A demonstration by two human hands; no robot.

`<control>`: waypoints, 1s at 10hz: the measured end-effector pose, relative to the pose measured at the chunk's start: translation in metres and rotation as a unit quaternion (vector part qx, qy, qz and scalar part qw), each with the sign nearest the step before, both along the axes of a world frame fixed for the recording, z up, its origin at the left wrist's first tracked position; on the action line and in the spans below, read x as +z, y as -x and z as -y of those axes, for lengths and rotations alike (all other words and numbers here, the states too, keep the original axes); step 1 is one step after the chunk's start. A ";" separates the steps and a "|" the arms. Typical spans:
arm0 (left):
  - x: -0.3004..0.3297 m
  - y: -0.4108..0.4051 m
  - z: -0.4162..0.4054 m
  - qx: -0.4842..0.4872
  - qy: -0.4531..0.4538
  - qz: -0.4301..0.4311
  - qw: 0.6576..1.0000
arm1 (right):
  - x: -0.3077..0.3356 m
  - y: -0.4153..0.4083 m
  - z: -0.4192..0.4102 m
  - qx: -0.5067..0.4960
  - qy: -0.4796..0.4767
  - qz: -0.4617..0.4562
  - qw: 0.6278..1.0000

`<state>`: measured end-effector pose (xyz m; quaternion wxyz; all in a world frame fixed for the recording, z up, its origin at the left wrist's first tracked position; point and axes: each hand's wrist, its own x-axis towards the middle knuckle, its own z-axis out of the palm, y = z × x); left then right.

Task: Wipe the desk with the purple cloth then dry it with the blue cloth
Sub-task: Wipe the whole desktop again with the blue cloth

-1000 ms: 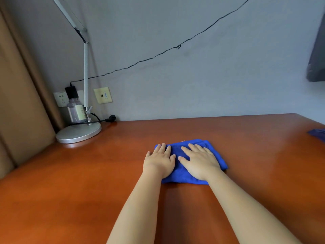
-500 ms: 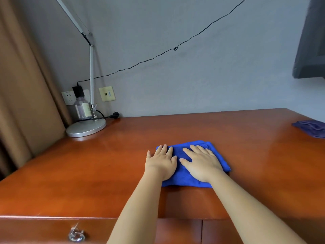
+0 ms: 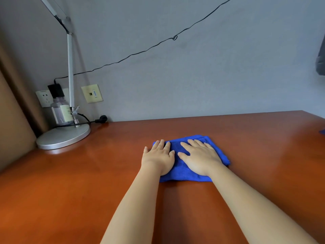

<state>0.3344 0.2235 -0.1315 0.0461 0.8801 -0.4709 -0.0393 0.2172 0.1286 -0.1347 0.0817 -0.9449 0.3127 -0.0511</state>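
Both hands lie flat on the blue cloth (image 3: 182,171) in the middle of the desk (image 3: 88,173). I see the left hand (image 3: 159,159) and right hand (image 3: 200,158) side by side, fingers (image 3: 197,143) spread open, pressing down, not gripping. At the right edge, a purple corner (image 3: 322,132) shows.

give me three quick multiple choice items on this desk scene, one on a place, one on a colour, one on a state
1. Where is the lamp base?
A. far left corner of the desk
B. right edge
C. on the floor

2. What colour is the cloth under the hands?
A. purple
B. blue
C. white

3. How are the left hand and right hand?
A. clenched in fists
B. lifted off
C. flat, palms down on the cloth

Answers: 1 A, it stands by the wall sockets; 2 B, bright blue fabric; 3 C, fingers spread on it.
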 end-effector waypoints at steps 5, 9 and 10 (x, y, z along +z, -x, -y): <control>0.003 -0.121 0.118 0.001 -0.002 0.026 1.000 | 0.007 -0.120 0.115 0.006 0.002 -0.002 1.000; 0.006 -0.179 0.186 -0.014 0.000 0.027 1.000 | 0.007 -0.175 0.178 -0.008 0.012 0.012 1.000; 0.006 -0.180 0.186 -0.014 0.002 0.025 1.000 | 0.007 -0.176 0.180 -0.006 0.016 0.005 1.000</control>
